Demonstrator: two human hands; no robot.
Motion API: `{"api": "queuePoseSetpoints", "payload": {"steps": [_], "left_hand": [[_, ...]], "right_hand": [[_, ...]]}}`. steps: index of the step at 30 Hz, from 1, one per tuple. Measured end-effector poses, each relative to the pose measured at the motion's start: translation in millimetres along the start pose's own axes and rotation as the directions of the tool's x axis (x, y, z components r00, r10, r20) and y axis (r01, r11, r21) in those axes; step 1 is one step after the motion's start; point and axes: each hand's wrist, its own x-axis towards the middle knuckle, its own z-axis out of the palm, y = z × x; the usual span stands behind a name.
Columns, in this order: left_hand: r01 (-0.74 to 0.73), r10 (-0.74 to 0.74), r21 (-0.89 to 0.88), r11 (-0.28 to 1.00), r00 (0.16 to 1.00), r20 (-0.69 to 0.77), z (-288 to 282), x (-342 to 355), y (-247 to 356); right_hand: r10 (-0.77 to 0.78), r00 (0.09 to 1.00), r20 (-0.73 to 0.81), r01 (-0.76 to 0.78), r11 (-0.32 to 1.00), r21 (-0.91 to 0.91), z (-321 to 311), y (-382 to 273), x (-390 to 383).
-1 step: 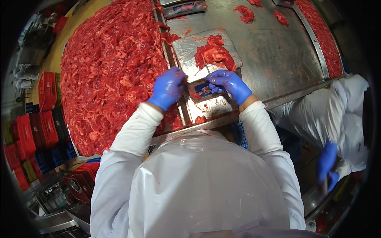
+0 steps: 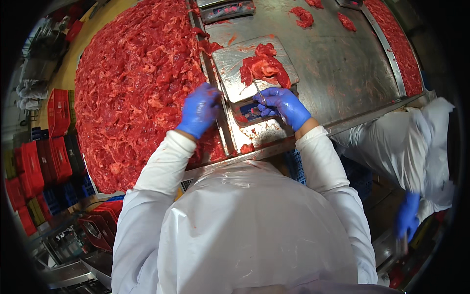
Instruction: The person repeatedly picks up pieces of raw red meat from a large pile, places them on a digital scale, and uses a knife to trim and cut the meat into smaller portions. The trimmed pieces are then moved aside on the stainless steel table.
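My left hand [image 2: 199,110], in a blue glove, is over the right edge of a large heap of raw red meat pieces [image 2: 137,83]. Its fingers are curled, and whatever lies under them is hidden. My right hand [image 2: 285,104], gloved alike, is closed around a slim metal tool [image 2: 259,90] whose exact kind does not show. The tool points away from me, toward a portion of raw meat [image 2: 264,67]. That meat rests on the silver plate of a weighing scale [image 2: 229,63]. Beneath my right hand sits the scale's dark display panel [image 2: 243,112].
A raised metal rim [image 2: 214,81] divides the heap from the steel table [image 2: 338,63]. Loose meat scraps [image 2: 301,17] lie farther back, near a second scale [image 2: 227,11]. At right, a co-worker's gloved hands [image 2: 408,215] hold something blurred. Red crates [image 2: 58,112] are stacked at left.
My left hand has shifted left, from beside the metal rim to over the heap's edge. My right hand stays put. The co-worker's hands have moved lower.
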Motion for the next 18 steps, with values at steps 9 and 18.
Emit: {"api": "queuePoseSetpoints", "payload": {"steps": [9,18], "left_hand": [[0.144,-0.140,0.004,0.990,0.966,-0.218,-16.8,-22.6,-68.7],[0.059,-0.134,-0.220,0.974,0.929,-0.345,-24.8,54.2,-38.5]], "right_hand": [[0.072,0.884,0.461,0.307,0.656,-0.689,31.1,58.9,-12.0],[-0.216,0.971,-0.106,0.116,0.808,-0.577,-133.9,-10.9,-60.7]]}}
